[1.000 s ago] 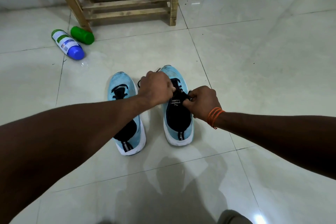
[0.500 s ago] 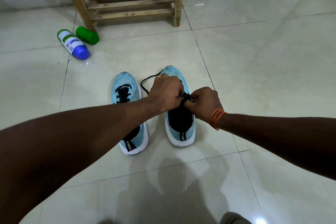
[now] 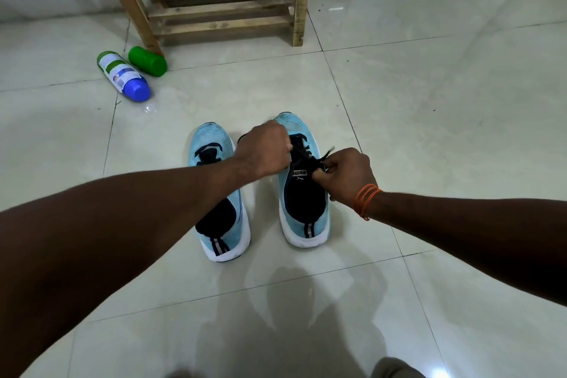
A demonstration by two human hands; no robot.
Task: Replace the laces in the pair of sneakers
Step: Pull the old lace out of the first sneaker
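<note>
Two light-blue sneakers with black tongues and white soles stand side by side on the tiled floor, toes pointing away from me. The left sneaker (image 3: 214, 190) is partly hidden under my left forearm. Over the right sneaker (image 3: 303, 209) both hands work a black lace (image 3: 310, 154). My left hand (image 3: 264, 150) is closed over the lace at the eyelets, covering the shoe's left side. My right hand (image 3: 345, 175), with orange threads at the wrist, pinches a lace end at the shoe's right edge.
A white bottle with a blue cap (image 3: 124, 76) and a green cylinder (image 3: 148, 61) lie on the floor at the back left. Behind them stands a wooden frame (image 3: 221, 9) against the wall. Glossy tile stretches to the right and in front.
My hands have drawn apart over the right sneaker, the right hand pulling the lace end rightward. The loop of lace that lay left of the shoe is no longer visible.
</note>
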